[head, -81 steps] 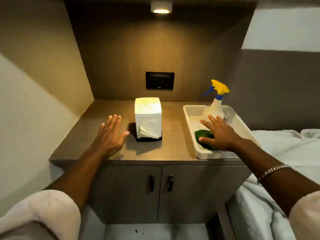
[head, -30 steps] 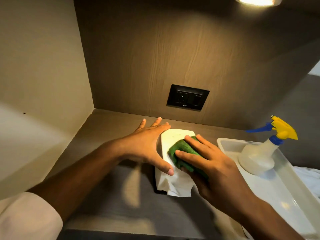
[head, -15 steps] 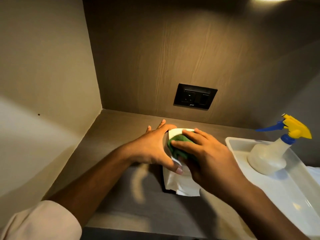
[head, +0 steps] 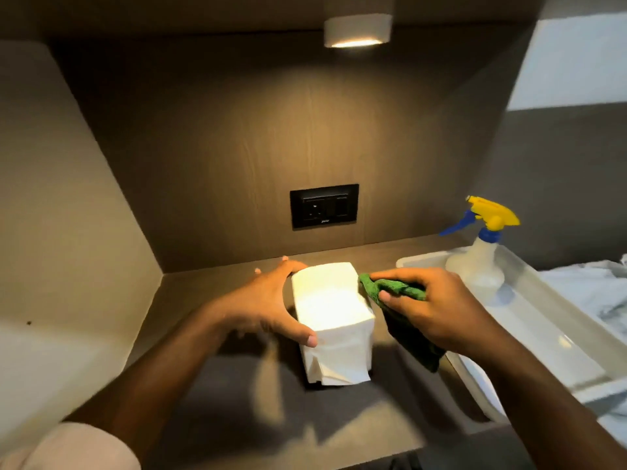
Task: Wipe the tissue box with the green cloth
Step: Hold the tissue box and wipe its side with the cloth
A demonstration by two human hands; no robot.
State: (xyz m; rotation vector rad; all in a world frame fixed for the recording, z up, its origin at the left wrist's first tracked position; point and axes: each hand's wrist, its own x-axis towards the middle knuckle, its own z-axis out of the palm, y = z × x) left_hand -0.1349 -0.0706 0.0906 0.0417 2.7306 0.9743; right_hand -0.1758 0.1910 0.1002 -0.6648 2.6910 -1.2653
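The white tissue box stands upright on the wooden counter, a tissue hanging down its front. My left hand grips the box's left side, thumb on the front edge and fingers round the back. My right hand holds the green cloth bunched between thumb and fingers. The cloth's tip touches the box's upper right edge, and the rest hangs dark below my palm.
A white tray sits to the right on the counter, holding a spray bottle with a yellow and blue trigger. A black wall socket is behind the box. White bedding lies at the far right.
My right hand has slid the cloth from the top of the box to its right side. My left hand still holds the box's left side. The camera has pulled back.
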